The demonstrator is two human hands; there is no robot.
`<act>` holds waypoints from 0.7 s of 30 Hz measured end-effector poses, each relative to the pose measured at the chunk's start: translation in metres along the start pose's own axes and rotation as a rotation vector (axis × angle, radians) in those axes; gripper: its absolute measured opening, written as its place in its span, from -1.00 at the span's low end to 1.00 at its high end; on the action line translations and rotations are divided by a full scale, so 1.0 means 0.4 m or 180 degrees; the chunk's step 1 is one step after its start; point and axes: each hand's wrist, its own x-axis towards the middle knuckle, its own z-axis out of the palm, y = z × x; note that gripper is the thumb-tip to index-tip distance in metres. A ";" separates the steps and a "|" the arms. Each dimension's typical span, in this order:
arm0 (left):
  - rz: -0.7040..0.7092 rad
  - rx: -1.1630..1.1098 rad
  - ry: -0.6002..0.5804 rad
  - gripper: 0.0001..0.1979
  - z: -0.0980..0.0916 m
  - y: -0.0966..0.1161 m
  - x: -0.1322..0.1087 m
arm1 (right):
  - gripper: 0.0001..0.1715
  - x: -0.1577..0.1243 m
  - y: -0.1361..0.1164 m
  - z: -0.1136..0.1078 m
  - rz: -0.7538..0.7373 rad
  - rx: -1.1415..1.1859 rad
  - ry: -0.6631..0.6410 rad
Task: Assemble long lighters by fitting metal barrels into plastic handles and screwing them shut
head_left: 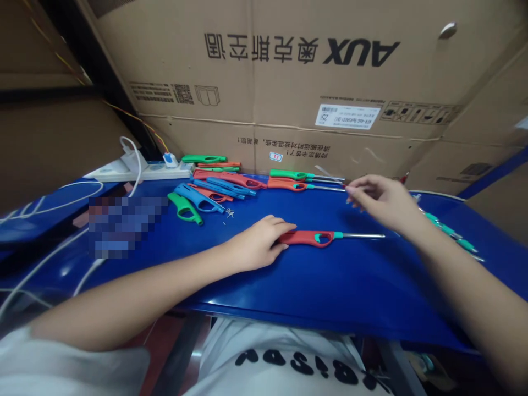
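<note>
l hand (pixel 264 242) gripped red lighter (pixel 305 238) by one end over blue tabletop (pixel 297 289); r hand (pixel 377 199) was nr orange lighter (pixel 284 183), cldn't tell if holding smth tbh

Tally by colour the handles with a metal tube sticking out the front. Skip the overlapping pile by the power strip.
Red handle: 1
Orange handle: 1
Green handle: 1
Total: 3
</note>
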 end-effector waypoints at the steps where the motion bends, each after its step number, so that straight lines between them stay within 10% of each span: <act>1: 0.0050 -0.0040 0.0002 -0.60 0.004 0.006 0.000 | -0.78 -0.008 -0.027 0.035 -0.0136 0.0396 -0.0254; 10: 0.0372 -0.0333 0.0392 -0.61 0.058 0.017 -0.003 | -0.86 -0.006 -0.172 0.311 -0.0489 0.1407 -0.1382; 21: 0.0236 -0.0492 0.0481 -0.69 0.067 -0.004 0.010 | -0.90 0.028 -0.190 0.375 -0.0550 0.1420 -0.1772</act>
